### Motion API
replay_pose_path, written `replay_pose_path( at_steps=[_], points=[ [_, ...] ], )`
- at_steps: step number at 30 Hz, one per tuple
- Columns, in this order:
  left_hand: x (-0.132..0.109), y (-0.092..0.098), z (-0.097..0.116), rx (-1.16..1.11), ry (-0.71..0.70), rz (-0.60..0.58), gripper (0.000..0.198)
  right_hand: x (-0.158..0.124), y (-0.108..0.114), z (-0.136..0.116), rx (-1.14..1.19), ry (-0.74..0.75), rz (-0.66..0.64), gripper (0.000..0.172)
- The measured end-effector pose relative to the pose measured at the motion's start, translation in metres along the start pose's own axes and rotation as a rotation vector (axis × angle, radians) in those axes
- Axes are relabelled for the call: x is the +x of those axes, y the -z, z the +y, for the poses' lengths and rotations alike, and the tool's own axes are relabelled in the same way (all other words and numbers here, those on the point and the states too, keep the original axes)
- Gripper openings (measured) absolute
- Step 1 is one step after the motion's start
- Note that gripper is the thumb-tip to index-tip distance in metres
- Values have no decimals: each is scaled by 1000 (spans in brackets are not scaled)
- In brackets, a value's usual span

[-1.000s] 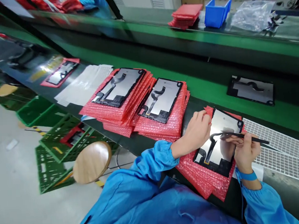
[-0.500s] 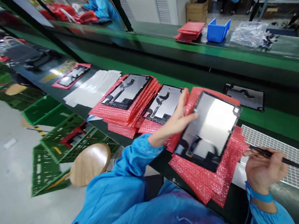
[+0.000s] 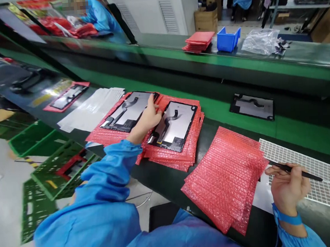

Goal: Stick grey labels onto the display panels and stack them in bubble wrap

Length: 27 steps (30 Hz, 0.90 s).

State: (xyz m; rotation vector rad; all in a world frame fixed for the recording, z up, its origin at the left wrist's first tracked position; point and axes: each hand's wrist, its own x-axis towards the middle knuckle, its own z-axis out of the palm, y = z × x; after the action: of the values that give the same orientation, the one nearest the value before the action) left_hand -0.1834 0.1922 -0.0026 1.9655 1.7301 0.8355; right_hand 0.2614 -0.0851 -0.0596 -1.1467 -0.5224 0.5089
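Note:
My left hand [image 3: 147, 120] has its fingers stretched out and thumb apart, over the right edge of a tablet display panel [image 3: 143, 102] on red bubble bags. Just right of it, a second display panel [image 3: 182, 124] lies face down on a stack of red bubble bags [image 3: 191, 151]; both panels show dark flex cables. In front of my body is another pile of red bubble bags [image 3: 225, 175]. My right hand [image 3: 291, 188], with a blue wrist strap, is closed around slim black tweezers [image 3: 311, 175], their tip pointing left near that pile.
A white grid sheet [image 3: 326, 172] lies under and beyond my right hand. Another display panel [image 3: 252, 107] rests at the back. White papers [image 3: 93, 109] lie left. A shelf behind holds a blue bin [image 3: 228, 39] and red bags [image 3: 199, 42]. Green crates [image 3: 57, 165] stand on the floor.
The display panel my left hand held over the front bubble bags is now on the middle stack. My left hand has moved left and let it go. My right hand still has the tweezers.

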Motion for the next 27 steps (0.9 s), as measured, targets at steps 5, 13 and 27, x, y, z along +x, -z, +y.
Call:
replay_pose_path(
  at_steps=[5, 13, 27],
  points=[
    [-33, -42, 66, 369, -401, -108, 63, -5, 1, 7, -11, -25, -18, 37],
    [-90, -126, 89, 819, -604, -516, 82, -20, 8, 20, -32, -114, -53, 38],
    [-92, -96, 28, 835, -652, -506, 73, -6, 27, 37, -55, -179, -100, 40]
  ],
)
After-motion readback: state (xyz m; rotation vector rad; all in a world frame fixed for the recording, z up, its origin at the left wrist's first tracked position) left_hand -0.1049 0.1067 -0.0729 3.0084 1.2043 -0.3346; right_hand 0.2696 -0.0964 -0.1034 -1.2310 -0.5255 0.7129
